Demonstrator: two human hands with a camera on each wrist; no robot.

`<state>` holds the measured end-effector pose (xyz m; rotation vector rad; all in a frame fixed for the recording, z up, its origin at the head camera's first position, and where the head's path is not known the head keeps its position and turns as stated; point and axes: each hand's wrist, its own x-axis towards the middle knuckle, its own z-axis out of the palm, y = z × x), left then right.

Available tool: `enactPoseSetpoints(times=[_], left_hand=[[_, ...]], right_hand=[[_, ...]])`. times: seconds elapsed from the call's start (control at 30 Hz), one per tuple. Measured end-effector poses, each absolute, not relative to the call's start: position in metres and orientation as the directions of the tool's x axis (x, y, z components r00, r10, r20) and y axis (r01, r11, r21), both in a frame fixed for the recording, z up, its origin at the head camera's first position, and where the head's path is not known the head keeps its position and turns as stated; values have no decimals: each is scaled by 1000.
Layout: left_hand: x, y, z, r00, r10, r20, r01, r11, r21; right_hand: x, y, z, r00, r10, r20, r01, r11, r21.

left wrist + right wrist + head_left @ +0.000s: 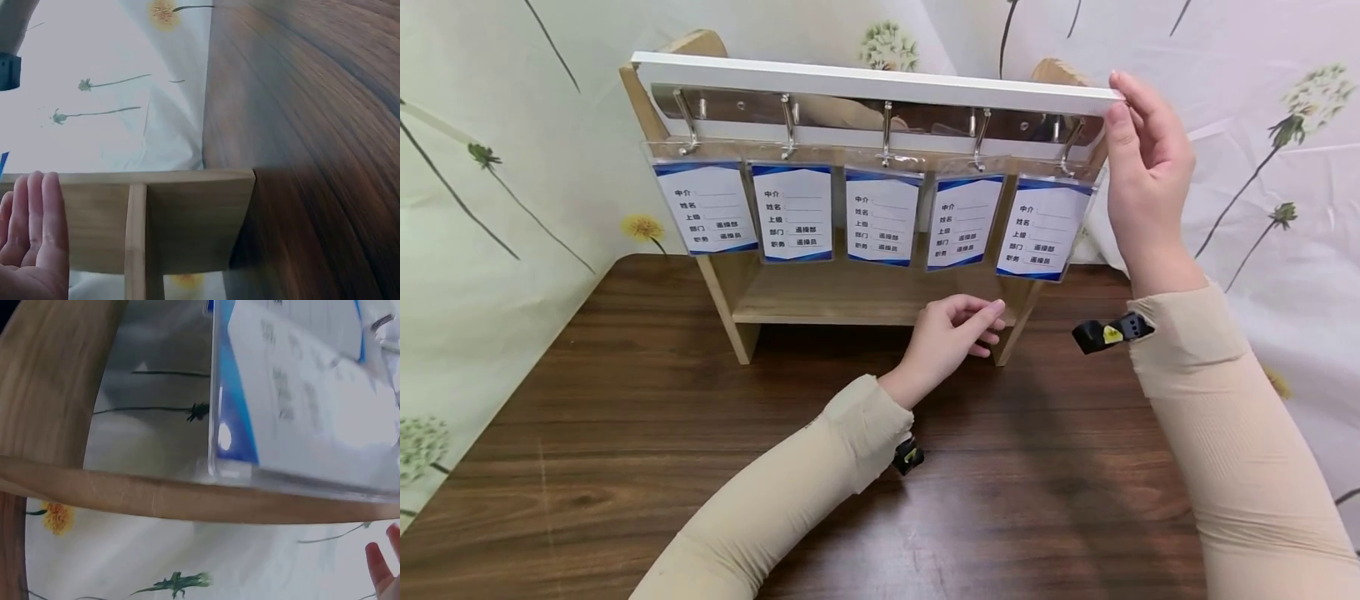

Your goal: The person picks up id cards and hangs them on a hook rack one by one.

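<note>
A wooden stand [865, 292] carries a white hook rail [880, 83] across its top. Several clear badge holders with blue-and-white cards [805, 212] hang in a row from its metal hooks [887, 133]. My right hand [1150, 167] holds the rail's right end, thumb at the front and forefinger over the top corner. Beside it hangs the rightmost badge [1045, 225], seen close up in the right wrist view. My left hand [955, 329] hovers in front of the stand's lower shelf, fingers relaxed and holding nothing; the left wrist view shows its fingers [53, 219] straight.
The stand is on a dark wood-grain table [587, 417]. White cloth printed with dandelions [1262, 50] hangs behind and to the sides. Each sleeve has a black strap [1112, 333] at the wrist.
</note>
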<state>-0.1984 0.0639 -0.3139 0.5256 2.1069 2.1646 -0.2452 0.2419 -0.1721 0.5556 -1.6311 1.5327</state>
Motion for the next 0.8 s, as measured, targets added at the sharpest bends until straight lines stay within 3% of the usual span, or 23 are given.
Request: enactPoseSetpoints(times=[0.27,0.5,0.8], left_hand=[[-187,36,-312,-915,335,225,282,134,950],[-177,9,-310,-911,311,272,387,414,824],[-162,-30,-310,-869,322,375,495,553,670]], right_hand=[[-214,242,-185,-549,237,801,-682,427,-594],[-189,237,-209,-590,217,777,-669,407,-622],[-162,227,-246,-598,107,794,-664,490,-566]])
